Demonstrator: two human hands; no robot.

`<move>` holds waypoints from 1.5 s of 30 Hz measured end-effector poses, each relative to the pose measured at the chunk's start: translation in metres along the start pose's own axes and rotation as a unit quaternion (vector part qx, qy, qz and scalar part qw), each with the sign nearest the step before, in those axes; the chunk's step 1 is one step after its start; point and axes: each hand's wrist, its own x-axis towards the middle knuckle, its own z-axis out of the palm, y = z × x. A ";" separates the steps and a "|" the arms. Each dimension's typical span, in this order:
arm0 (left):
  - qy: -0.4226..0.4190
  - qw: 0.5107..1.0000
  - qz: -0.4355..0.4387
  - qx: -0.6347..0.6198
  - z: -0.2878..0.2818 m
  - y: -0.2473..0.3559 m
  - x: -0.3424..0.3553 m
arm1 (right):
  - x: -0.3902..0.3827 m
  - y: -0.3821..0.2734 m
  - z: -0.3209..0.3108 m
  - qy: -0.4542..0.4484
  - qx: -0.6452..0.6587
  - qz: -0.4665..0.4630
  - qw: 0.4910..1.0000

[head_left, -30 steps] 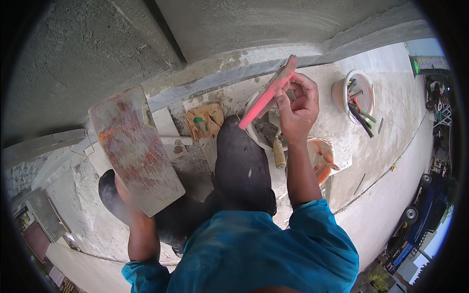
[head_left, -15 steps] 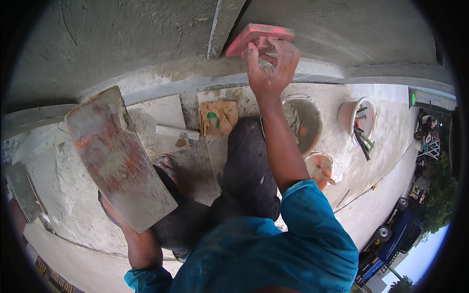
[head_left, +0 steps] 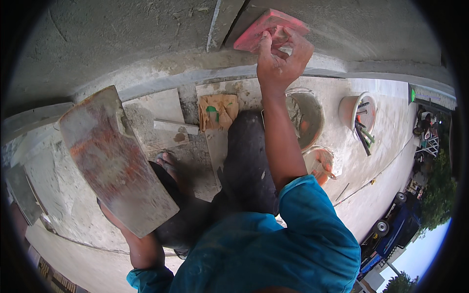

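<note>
My right hand (head_left: 284,61) is closed round the grip of a pink plastering float (head_left: 268,30), which lies against the grey plastered wall (head_left: 361,36). The float sits just right of a dark gap beside a narrow upright strip (head_left: 225,22). On my left, a long mortar-stained board (head_left: 115,161), used like a plasterer's hawk, is held up at a slant over my leg. A small lump of wet mortar (head_left: 125,122) clings to its far right edge. My left forearm (head_left: 134,241) passes under the board, which hides the hand and fingers.
A bucket of grey mortar (head_left: 312,117) stands right of my knee, with a smaller orange-stained container (head_left: 326,161) nearer. Farther right is a white bucket of tools (head_left: 348,111). Flat boards (head_left: 156,110) and a crumpled brown paper bag (head_left: 227,107) lie by the wall base.
My right hand has slid the float up and to the right along the wall, and the float is more tilted. The board on my left has shifted only slightly.
</note>
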 end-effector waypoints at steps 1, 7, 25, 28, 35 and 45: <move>-0.014 1.000 -0.006 -0.009 0.000 -0.001 0.002 | -0.002 0.000 -0.006 0.000 0.000 -0.007 1.000; -0.013 1.000 -0.010 -0.008 -0.009 0.004 -0.002 | 0.010 -0.008 -0.017 -0.023 -0.008 -0.143 0.989; 0.413 0.809 0.065 0.413 0.027 -0.008 -0.001 | 0.061 0.001 -0.034 -0.098 -0.144 -0.341 0.924; 0.403 0.814 0.068 0.414 0.031 -0.009 0.002 | 0.068 0.004 -0.037 -0.103 -0.142 -0.377 0.909; 0.429 0.810 0.087 0.391 0.044 -0.011 0.008 | 0.071 0.002 -0.046 -0.138 -0.233 -0.393 0.879; 0.389 0.786 0.021 0.480 0.023 -0.001 -0.010 | 0.080 -0.006 -0.034 -0.079 -0.151 -0.460 0.871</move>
